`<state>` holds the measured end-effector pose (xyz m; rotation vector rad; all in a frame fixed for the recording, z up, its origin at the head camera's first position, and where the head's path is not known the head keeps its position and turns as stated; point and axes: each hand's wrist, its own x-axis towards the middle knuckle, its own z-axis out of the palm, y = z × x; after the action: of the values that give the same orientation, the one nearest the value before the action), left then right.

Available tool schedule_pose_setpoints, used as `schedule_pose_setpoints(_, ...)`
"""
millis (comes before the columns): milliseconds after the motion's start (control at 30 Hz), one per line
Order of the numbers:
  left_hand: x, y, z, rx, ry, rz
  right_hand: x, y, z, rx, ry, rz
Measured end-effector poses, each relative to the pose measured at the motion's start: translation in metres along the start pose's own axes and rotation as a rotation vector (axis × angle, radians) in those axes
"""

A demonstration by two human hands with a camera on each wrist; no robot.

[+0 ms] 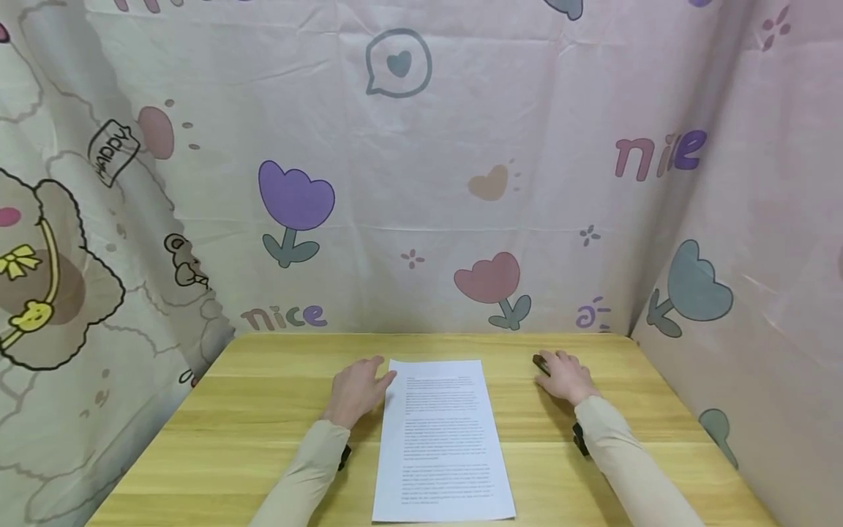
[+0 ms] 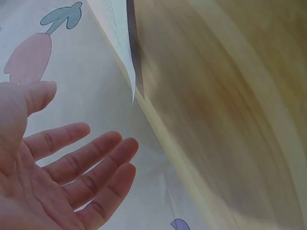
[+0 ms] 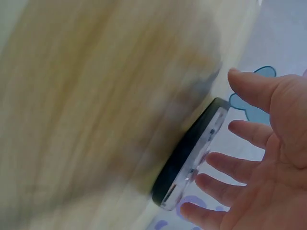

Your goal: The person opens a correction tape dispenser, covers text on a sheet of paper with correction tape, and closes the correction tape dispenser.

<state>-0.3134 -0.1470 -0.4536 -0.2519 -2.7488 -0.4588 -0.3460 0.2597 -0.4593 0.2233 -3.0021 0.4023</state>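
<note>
A printed sheet of white paper (image 1: 441, 439) lies flat on the wooden table, lines of text running down it. My left hand (image 1: 356, 391) hovers at its upper left edge, fingers spread and loosely bent, holding nothing. The left wrist view shows that palm (image 2: 62, 177) and a curling corner of the paper (image 2: 117, 38). Over on the right, my right hand (image 1: 565, 377) is beside a small dark oblong object (image 1: 541, 364). In the right wrist view the object (image 3: 192, 153) has a black face and a pale side with small marks; its kind is unclear. The right fingers (image 3: 230, 167) are extended near it, not curled round it.
The wooden table (image 1: 263, 410) reaches back to a hanging cloth (image 1: 408, 183) printed with flowers and words. More cloth (image 1: 744, 293) hangs along the right side, and another patterned cloth (image 1: 99, 293) along the left. Dark bands show at both wrists.
</note>
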Motion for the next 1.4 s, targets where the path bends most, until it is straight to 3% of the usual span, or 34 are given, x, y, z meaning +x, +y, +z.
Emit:
schedule_pose_setpoints(200,0.001,-0.003,-0.001,-0.015,0.007,-0.015,0.005,0.011,0.004,0.013,-0.061,0.092)
schedule_pose_setpoints(467,0.004,-0.003,0.001,0.012,-0.007,-0.004,0.007,0.010,0.003,0.034,-0.077,0.113)
schedule_pose_setpoints(733,0.004,0.000,0.001,0.007,0.001,0.012,0.008,0.015,0.001,0.039,-0.055,0.076)
schedule_pose_setpoints(933,0.004,0.000,0.001,-0.007,-0.007,0.007,0.012,0.010,0.003,0.049,0.030,0.028)
schedule_pose_setpoints(1400,0.008,0.004,0.002,-0.190,0.024,0.038,0.017,-0.038,0.005,0.183,0.112,-0.118)
